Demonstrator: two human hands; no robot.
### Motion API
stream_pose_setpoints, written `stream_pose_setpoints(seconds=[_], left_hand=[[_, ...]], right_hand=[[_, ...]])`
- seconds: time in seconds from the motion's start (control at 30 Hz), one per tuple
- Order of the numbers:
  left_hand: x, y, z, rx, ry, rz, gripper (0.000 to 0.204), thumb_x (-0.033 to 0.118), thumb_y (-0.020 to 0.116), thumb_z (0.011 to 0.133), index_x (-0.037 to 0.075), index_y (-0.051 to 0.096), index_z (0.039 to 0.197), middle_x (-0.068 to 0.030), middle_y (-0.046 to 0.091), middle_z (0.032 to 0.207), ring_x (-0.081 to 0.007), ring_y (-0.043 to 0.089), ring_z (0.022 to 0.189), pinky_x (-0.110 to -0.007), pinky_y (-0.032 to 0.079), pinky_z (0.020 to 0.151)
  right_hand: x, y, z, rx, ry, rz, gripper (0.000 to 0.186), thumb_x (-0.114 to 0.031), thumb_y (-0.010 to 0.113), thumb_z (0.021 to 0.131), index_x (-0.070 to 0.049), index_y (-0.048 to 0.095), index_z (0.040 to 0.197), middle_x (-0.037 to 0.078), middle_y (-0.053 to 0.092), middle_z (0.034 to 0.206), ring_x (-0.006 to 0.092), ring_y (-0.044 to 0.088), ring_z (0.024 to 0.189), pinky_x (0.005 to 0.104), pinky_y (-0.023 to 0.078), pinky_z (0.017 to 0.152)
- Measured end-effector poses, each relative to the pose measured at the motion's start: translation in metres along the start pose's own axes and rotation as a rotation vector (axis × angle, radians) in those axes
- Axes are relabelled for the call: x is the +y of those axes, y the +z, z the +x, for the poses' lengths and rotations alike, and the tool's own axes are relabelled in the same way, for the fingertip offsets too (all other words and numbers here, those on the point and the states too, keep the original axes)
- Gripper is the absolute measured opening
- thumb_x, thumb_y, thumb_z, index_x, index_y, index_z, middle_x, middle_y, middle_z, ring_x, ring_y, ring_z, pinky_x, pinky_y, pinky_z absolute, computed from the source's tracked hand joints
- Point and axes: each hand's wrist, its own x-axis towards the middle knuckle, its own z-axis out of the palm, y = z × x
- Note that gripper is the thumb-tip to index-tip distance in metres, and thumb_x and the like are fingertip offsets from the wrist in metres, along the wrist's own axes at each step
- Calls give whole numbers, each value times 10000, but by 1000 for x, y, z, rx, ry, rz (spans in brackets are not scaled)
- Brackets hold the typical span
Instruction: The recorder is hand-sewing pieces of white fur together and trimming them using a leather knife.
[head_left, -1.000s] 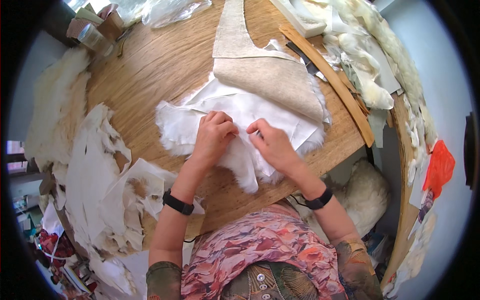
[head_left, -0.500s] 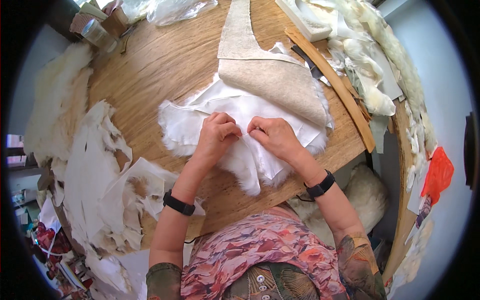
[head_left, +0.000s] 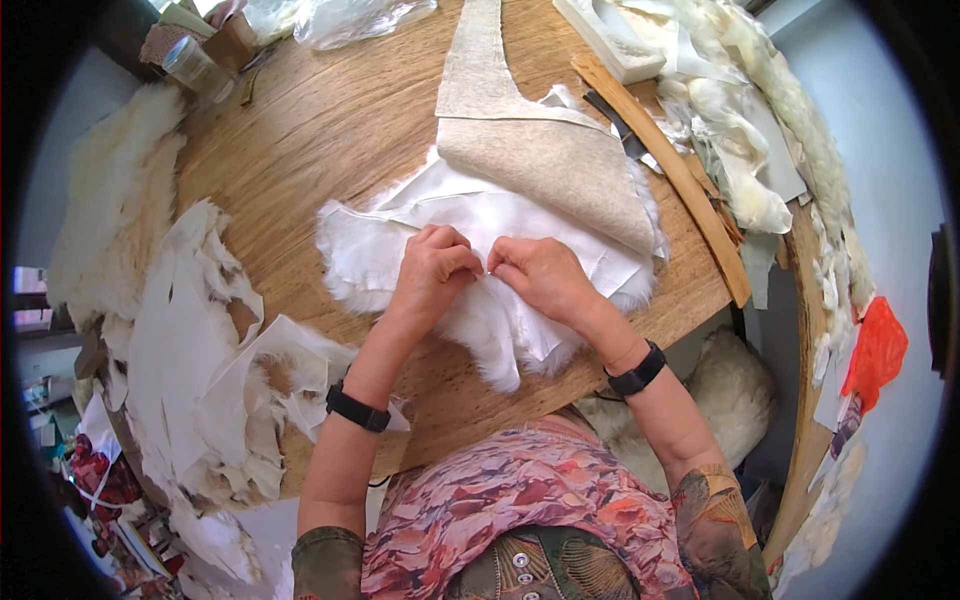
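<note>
A white fur piece [head_left: 352,285], hide side up with white backing cloth, lies on the wooden table [head_left: 270,150]. A beige felt pattern piece [head_left: 540,170] covers its upper right. My left hand [head_left: 437,270] has its fingers curled and pinched on the white piece near its middle. Just beside it, almost touching, my right hand [head_left: 540,280] pinches at the same spot; anything small between those fingertips is too small to make out. A narrow fur-edged flap [head_left: 495,345] hangs down toward me below the hands.
Pale hide scraps [head_left: 185,350] and fur [head_left: 115,190] line the left. At right are a long wooden strip [head_left: 670,170], a foam block [head_left: 605,35], fluffy offcuts [head_left: 750,180] and a red bag [head_left: 875,350]. A jar [head_left: 195,70] and plastic bag [head_left: 355,18] sit at the back.
My right hand has closed in toward the left one, its index finger lowering into a pinch. The view has shifted slightly; the left hand stays pinched on the piece.
</note>
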Motion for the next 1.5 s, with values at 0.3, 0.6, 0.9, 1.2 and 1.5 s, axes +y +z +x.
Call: stream_pose_setpoints(seconds=[0.3, 0.6, 0.9, 1.2, 1.5], left_hand=[[-3, -1, -1, -1, -15, -14, 185, 16, 765, 610, 92, 697, 765, -33, 624, 845, -247, 586, 871, -365, 458, 777], [-3, 0, -1, -3, -45, -66, 197, 2, 764, 609, 100, 702, 769, -32, 625, 840, -239, 587, 879, -354, 457, 795], [-6, 2, 0, 16, -13, -82, 215, 10, 774, 603, 105, 694, 778, -33, 622, 844, -246, 579, 872, -348, 456, 792], [-7, 1, -1, 35, 4, -91, 196, 10, 771, 616, 83, 686, 777, -46, 624, 833, -260, 582, 844, -364, 467, 758], [-7, 2, -3, 21, 21, 16, 176, 16, 758, 645, 72, 681, 793, -50, 625, 866, -263, 580, 874, -360, 465, 778]], right_hand=[[-12, -1, -4, -56, -82, -81, 240, -282, 681, 774, -69, 612, 859, 111, 643, 733, 282, 644, 696, 381, 500, 636], [-6, 12, -4, 55, -105, -151, 307, -259, 698, 752, -71, 583, 966, 86, 615, 664, 298, 639, 645, 399, 498, 602], [-5, 15, -1, -35, -229, -130, 682, -152, 610, 824, -64, 278, 1413, 178, 656, 751, 383, 649, 680, 464, 511, 603], [-17, 18, -12, 366, -419, -386, 293, -92, 592, 820, -77, 552, 1110, 57, 581, 768, 232, 613, 663, 340, 493, 561], [-35, 16, -6, 404, -527, -398, 87, -74, 641, 788, -65, 587, 854, 74, 562, 817, 226, 578, 711, 325, 461, 603]])
